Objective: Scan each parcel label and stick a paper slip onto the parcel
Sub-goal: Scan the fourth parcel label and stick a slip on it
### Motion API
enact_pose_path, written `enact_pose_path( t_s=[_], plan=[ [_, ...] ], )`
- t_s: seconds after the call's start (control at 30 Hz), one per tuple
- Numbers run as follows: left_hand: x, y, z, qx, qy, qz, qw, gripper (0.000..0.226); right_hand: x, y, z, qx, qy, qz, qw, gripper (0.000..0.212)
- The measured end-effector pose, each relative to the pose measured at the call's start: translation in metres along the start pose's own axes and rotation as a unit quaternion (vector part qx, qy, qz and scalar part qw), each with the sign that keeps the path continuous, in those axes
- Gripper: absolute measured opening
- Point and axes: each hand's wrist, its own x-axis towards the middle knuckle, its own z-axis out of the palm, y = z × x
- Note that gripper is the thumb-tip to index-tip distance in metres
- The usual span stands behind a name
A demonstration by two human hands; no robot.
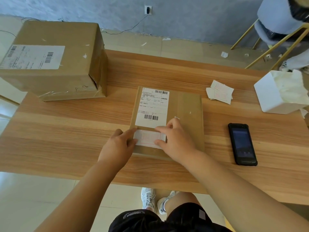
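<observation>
Presently both sets of fingers [132,131] are on the paper slip [149,137]. The left hand [120,143] covers its left end and the right hand [175,139] its right end. On each hand the forefinger lies along the slip's far edge and the thumb sits at its near edge. The tips are spread and bear down on the slip rather than closing round it. Whether the adhesive has taken yet cannot be told.

- Slip: lies flat across the near end of the flat parcel [184,111], just below the shipping label [153,108] and touching or nearly touching its lower edge.
- Axis: the slip's long axis runs left to right, across the parcel's length, so the hands sit at opposite ends of it. Neither hand is nearer.
- Judgement: the sticking step is in hand. What remains is likely a press or a smoothing stroke along that axis.

Further out on the counter [66,131]:
- Handheld scanner [242,144]: screen up, well to the right of the parcel, nearer the right hand.
- Loose slips [219,92]: a small heap beyond it, on the far right.
- Large box [55,61]: far left corner, label facing up, nearer the left hand. No slip shows on it.
</observation>
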Motion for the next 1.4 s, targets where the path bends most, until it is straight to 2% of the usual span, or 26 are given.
enact_pose_path(
  t_s=[0.07,0.2,0.33,0.53,0.67,0.77,0.83,0.9,1.0,1.07,1.17,1.23,1.33,1.4],
  plan=[
    [0.0,-0.005,0.002,-0.003,-0.006,0.007,1.0,0.044,-0.005,0.002,0.01,-0.009,0.014,-0.029,0.999,0.051],
    [-0.001,-0.015,0.007,-0.039,-0.009,0.013,0.999,0.045,-0.012,0.017,0.019,-0.097,0.048,-0.053,0.993,0.051],
    [0.002,-0.02,0.01,-0.095,-0.018,-0.011,0.995,0.045,-0.021,0.034,0.014,-0.114,0.067,-0.033,0.991,0.05],
    [0.005,-0.022,0.007,-0.133,-0.027,-0.042,0.99,0.037,-0.024,0.044,0.003,-0.059,0.058,-0.004,0.997,0.045],
    [0.014,-0.016,-0.001,-0.156,0.022,-0.075,0.985,0.017,-0.01,0.049,-0.019,0.03,0.084,0.009,0.996,0.019],
    [0.03,-0.006,-0.004,-0.132,0.05,-0.085,0.986,0.012,0.007,0.061,-0.042,0.07,0.129,0.047,0.988,0.012],
    [0.046,0.002,-0.003,-0.125,0.058,-0.114,0.984,0.021,0.021,0.071,-0.055,0.076,0.154,0.089,0.981,0.019],
    [0.065,0.012,-0.002,-0.126,0.062,-0.151,0.979,0.033,0.036,0.079,-0.065,0.033,0.166,0.134,0.976,0.039],
    [0.09,0.025,0.003,-0.132,0.057,-0.202,0.969,0.048,0.055,0.09,-0.073,-0.011,0.1,0.196,0.975,0.071],
    [0.103,0.03,0.006,-0.144,0.029,-0.226,0.963,0.056,0.067,0.094,-0.075,0.049,0.04,0.235,0.97,0.08],
    [0.114,0.033,0.007,-0.166,-0.031,-0.239,0.956,0.056,0.081,0.1,-0.074,0.14,-0.006,0.269,0.953,0.072],
    [0.115,0.035,0.007,-0.195,-0.055,-0.23,0.952,0.042,0.086,0.106,-0.071,0.184,-0.028,0.268,0.945,0.062],
    [0.113,0.036,0.005,-0.191,-0.059,-0.218,0.955,0.031,0.09,0.115,-0.068,0.26,-0.036,0.253,0.931,0.044],
    [0.108,0.035,0.003,-0.201,-0.045,-0.214,0.955,0.031,0.092,0.117,-0.07,0.282,-0.03,0.241,0.928,0.042]
  ],
)
